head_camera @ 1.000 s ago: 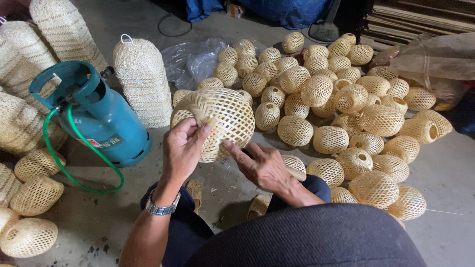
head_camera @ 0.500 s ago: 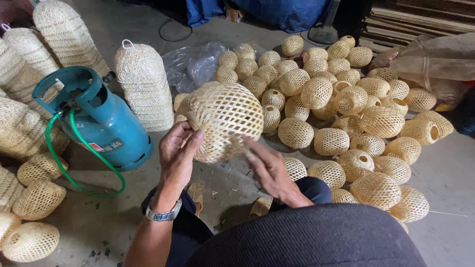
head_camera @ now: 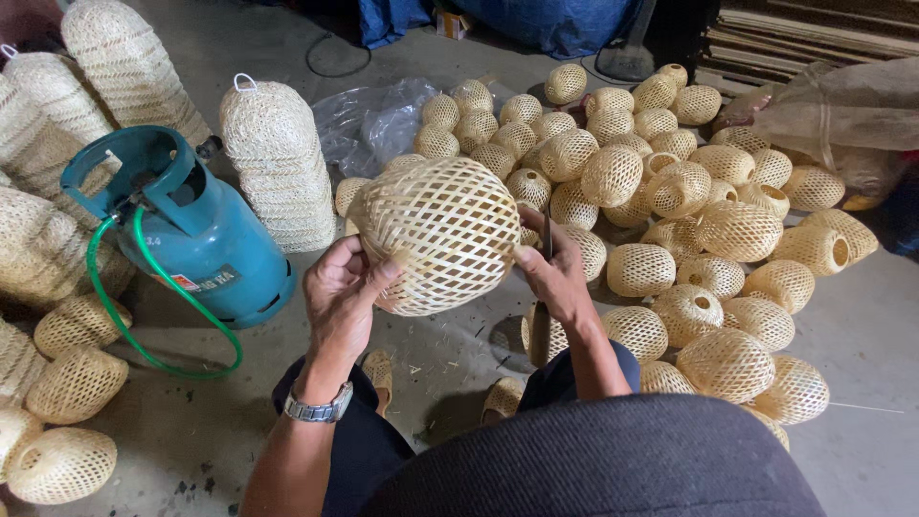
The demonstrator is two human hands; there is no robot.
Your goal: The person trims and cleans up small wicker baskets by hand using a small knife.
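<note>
Both hands, left (head_camera: 343, 297) and right (head_camera: 553, 273), clasping a woven bamboo ball (head_camera: 442, 235) between a teal gas cylinder (head_camera: 206, 239) and heaped woven balls (head_camera: 708, 220).

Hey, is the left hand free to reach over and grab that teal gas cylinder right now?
Probably not at once. The left hand is pressed against the woven bamboo ball, held between it and the right hand. The gas cylinder stands just to its left, with nothing in between.

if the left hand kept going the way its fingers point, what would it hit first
The left hand already touches the woven bamboo ball, and its fingers point up and right into it, so the ball comes first. Depth behind it is unclear.
</note>
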